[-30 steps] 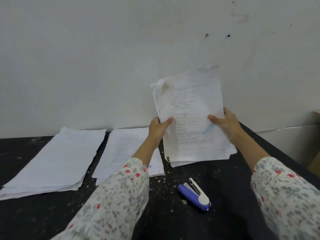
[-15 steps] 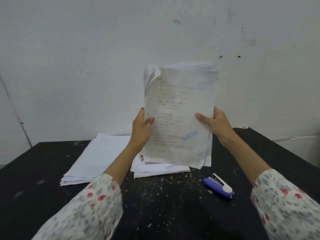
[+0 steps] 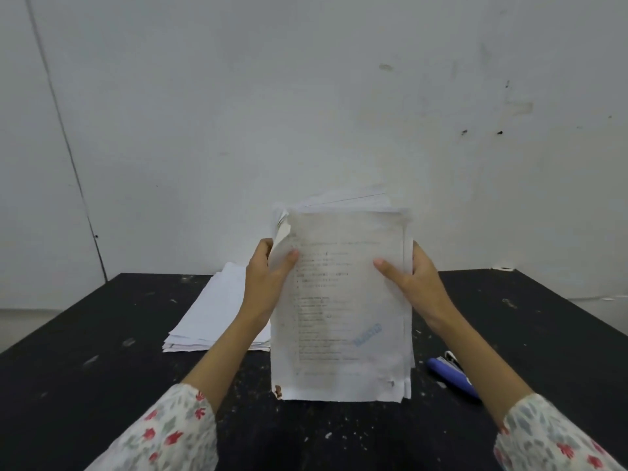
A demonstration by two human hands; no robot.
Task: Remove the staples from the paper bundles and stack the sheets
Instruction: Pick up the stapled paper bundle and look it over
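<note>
With both hands gripping it, I hold the paper bundle (image 3: 343, 300) upright.
Left hand (image 3: 268, 277) and right hand (image 3: 413, 283) clasp its side edges; its bottom edge meets the table (image 3: 102, 351).

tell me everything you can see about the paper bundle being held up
The paper bundle is a thick sheaf of white, worn sheets held upright above the black table. Its front page carries faint printed lines and a blue stamp low on the right. The top left corner curls; a rusty brown mark sits at the bottom left corner. The left hand and right hand grip its side edges.
</note>
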